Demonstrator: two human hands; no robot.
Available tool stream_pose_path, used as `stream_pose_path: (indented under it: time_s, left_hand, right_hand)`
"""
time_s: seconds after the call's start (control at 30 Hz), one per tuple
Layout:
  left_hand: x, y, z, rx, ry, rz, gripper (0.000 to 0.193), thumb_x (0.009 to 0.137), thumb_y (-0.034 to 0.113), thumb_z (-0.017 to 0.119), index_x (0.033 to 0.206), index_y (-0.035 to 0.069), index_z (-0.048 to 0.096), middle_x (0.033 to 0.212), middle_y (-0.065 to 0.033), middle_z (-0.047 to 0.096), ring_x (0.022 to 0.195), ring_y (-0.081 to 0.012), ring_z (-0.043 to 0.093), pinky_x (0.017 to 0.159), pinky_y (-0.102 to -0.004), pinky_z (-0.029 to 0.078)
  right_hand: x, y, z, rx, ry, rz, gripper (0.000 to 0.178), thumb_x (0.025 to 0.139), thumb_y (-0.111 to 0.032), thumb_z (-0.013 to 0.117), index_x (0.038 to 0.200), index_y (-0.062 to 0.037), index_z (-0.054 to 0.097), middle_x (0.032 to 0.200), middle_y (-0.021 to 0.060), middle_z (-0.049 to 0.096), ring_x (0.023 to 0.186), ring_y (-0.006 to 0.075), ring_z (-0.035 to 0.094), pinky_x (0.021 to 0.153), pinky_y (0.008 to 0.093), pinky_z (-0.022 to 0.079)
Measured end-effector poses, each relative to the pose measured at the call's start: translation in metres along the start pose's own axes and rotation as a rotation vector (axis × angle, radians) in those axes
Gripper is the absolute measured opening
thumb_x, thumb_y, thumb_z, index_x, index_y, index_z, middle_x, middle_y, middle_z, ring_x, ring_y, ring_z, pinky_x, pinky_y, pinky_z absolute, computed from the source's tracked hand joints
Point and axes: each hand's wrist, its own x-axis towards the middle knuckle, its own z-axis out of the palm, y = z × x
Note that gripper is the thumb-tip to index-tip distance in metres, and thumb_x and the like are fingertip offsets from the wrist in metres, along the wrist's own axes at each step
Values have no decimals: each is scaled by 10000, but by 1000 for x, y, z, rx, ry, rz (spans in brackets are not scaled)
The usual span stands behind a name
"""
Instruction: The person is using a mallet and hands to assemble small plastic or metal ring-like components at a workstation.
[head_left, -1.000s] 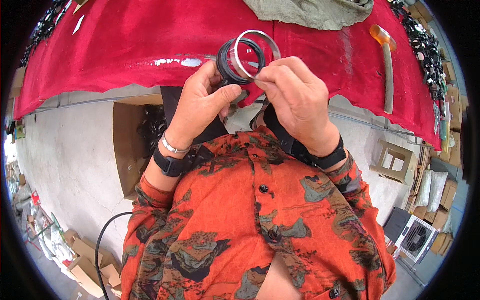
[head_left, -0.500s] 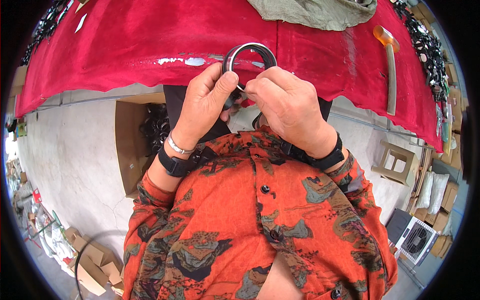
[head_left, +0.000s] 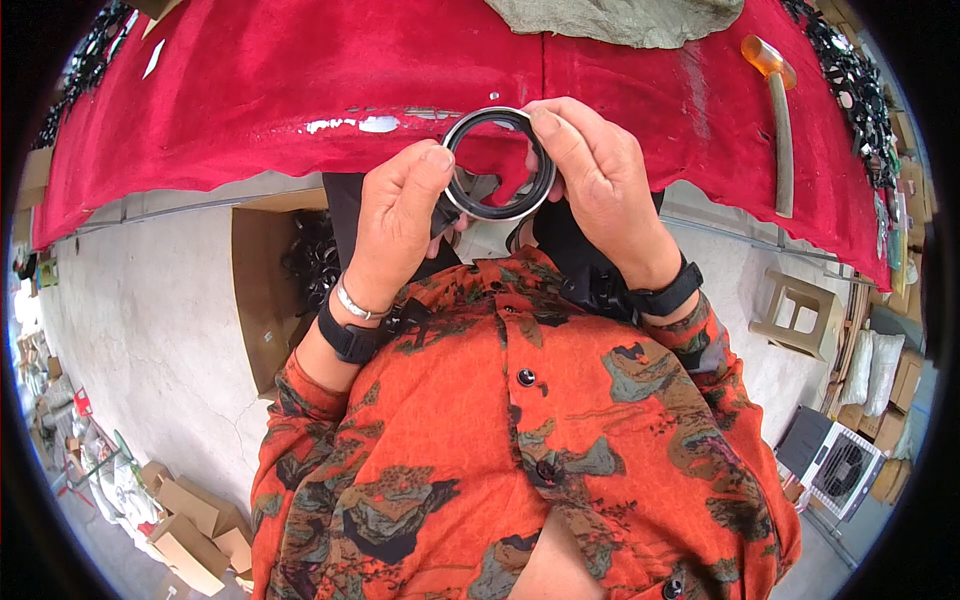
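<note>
Gripping: left hand (head_left: 400, 215) and right hand (head_left: 600, 180) pinch a black ring (head_left: 498, 163) with a metal rim from opposite sides, fingers closed on it.
Ring position: held upright in the air, just over the near edge of the red cloth-covered table (head_left: 250, 90).
Far right edge: hammer (head_left: 780, 120) with orange head.
Below table: open cardboard box (head_left: 262, 290) of dark rings.

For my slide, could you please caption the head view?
Both hands, left hand and right hand, hold a black ring above a red cloth.
</note>
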Motion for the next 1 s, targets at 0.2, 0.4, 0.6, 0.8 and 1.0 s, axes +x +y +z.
stream_pose_path:
  time_s: [0.2,0.4,0.6,0.8,1.0]
  left_hand:
    - [7,-5,4,13,12,-126,433,1010,352,359,772,35,532,602,-54,557,412,-88,417,398,-218,320]
    - [9,-8,-3,-38,91,-9,407,1018,339,431,782,36,567,607,10,514,458,-59,428,406,-217,323]
    - [2,-4,-1,-26,85,-5,428,1013,356,440,751,42,566,603,-3,534,430,-60,414,400,-212,315]
    - [0,-8,-6,-95,7,-112,392,994,387,420,881,34,546,714,-56,575,470,-82,444,432,-205,335]
    - [1,5,-20,156,-124,10,245,912,151,595,1109,13,546,807,-14,583,583,-32,482,482,-180,361]
  right_hand:
    - [-2,14,2,214,-54,269,263,976,-252,563,976,-1,643,703,-7,567,579,66,526,512,230,416]
    - [-17,7,6,468,-200,220,401,954,-176,596,1290,12,485,895,3,573,719,66,554,613,219,467]
    - [-25,6,8,555,-217,179,479,927,-98,621,1348,17,423,947,28,580,736,75,553,639,235,483]
    - [-13,14,5,681,-239,304,435,923,-108,625,1317,4,477,936,32,612,716,84,580,637,234,495]
    - [-5,15,8,669,-221,352,419,959,-171,578,1324,12,480,917,34,612,744,90,594,658,230,501]
